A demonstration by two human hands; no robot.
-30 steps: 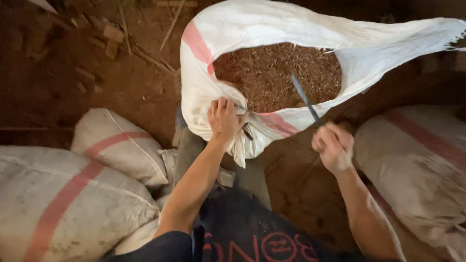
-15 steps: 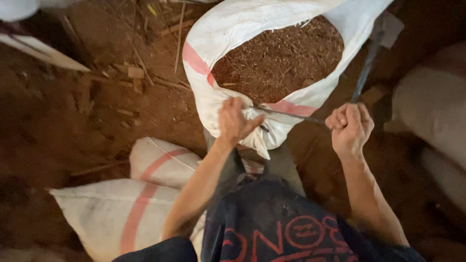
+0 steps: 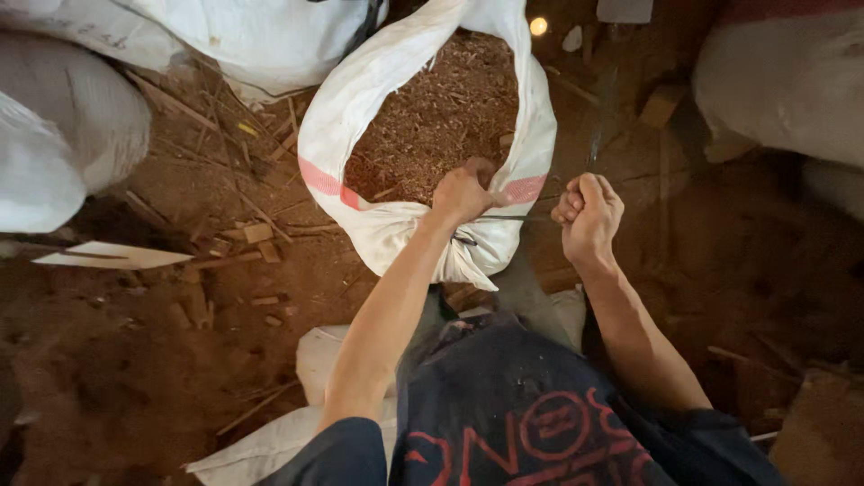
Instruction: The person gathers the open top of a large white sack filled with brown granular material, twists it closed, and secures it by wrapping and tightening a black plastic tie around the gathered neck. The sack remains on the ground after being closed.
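Left hand (image 3: 463, 191) clenches the near rim of the sack (image 3: 378, 99) at frame centre; right hand (image 3: 587, 211), fisted around a thin needle (image 3: 596, 135), sits just right of it.

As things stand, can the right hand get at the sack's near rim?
Probably yes. The right hand is fisted on a thin dark tool just beside the open white sack, with nothing between them. The left hand already has its grip on the rim there, so room is tight.
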